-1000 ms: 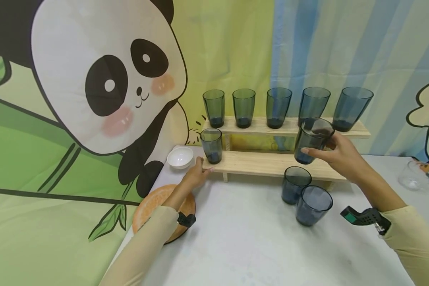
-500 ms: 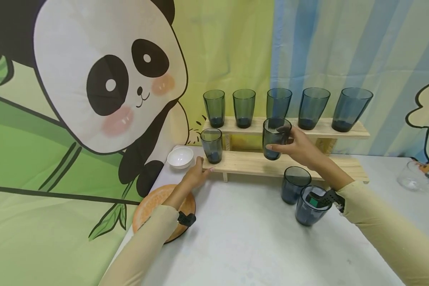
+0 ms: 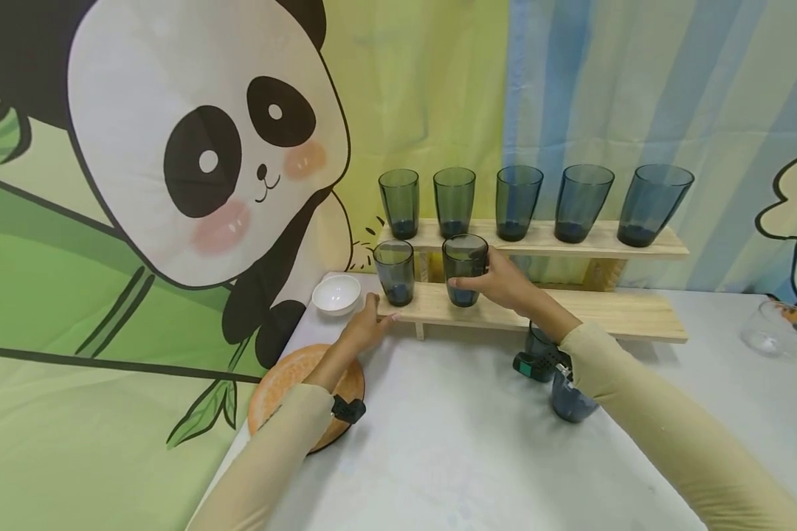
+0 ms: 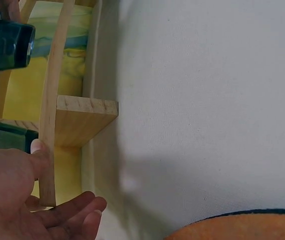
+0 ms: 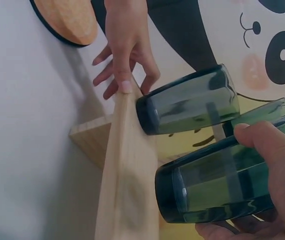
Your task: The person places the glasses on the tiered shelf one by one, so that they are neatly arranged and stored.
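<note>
Smoky tapered glass tumbler (image 3: 465, 270), pale wooden shelf (image 3: 611, 313)

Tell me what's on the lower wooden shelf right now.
Two dark glasses: one standing free, one gripped by the right hand. The shelf stretch behind that arm is hidden.

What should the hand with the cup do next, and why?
Probably lower the held glass the last bit onto the lower shelf and let go. The right hand holds it upright beside the glass already standing there, its base at or just above the board, while the left hand rests on the shelf's end.
</note>
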`<control>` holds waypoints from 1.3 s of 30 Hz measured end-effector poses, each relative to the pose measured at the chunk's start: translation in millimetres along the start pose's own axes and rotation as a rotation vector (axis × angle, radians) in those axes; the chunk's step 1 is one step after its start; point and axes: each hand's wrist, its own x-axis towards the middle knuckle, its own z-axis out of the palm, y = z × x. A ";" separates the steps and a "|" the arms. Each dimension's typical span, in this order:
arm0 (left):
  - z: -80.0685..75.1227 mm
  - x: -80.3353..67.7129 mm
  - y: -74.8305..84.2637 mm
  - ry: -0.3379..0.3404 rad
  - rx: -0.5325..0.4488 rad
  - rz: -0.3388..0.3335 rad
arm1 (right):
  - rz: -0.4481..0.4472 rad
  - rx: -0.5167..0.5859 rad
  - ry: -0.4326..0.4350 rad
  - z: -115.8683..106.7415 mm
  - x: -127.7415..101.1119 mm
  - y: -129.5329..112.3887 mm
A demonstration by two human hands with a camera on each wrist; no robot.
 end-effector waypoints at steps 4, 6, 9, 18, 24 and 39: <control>1.0 -1.1 0.9 -0.006 -0.004 -0.012 | 0.009 0.042 0.019 12.7 8.9 1.7; 0.7 -1.6 1.6 -0.006 -0.006 -0.023 | 0.008 0.060 0.025 19.3 13.2 1.7; 0.6 -1.7 2.4 -0.009 -0.003 -0.036 | 0.021 0.033 0.058 27.7 17.6 1.9; -1.2 1.2 2.0 -0.008 -0.003 -0.019 | 0.092 -0.043 0.171 43.3 28.2 8.1; -0.8 -0.5 2.3 -0.017 -0.006 -0.027 | 0.101 -0.032 0.189 49.8 32.9 15.4; 2.2 -0.7 -1.2 -0.009 0.002 -0.025 | 0.208 0.007 0.045 36.4 17.5 6.2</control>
